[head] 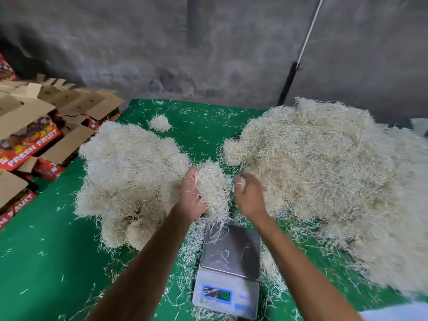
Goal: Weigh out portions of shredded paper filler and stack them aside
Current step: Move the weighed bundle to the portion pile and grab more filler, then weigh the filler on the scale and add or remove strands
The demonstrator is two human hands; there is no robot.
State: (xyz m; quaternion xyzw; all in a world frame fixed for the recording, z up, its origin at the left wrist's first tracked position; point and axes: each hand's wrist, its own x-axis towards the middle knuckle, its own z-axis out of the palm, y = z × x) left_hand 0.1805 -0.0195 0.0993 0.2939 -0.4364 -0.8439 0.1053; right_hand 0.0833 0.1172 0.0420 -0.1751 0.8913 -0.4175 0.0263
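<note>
Fingers of your left hand (192, 195) curl round a clump of shredded paper (214, 188), held up just beyond the far edge of the scale (228, 267); your right hand (249, 195), close beside it, pinches a few strands with bent fingers. At far left, flattened fruit cartons (34, 140) printed "FRESH FRUIT" lie in a loose stack beside the green mat (53, 246). Next comes the left heap of rounded paper portions (129, 179), with one small tuft (159, 123) apart behind it. Your scale sits near you in the middle, its steel platform carrying only stray strands, its display too blurred to read. On the right spreads the big loose pile of filler (328, 181), touching your right hand.
</note>
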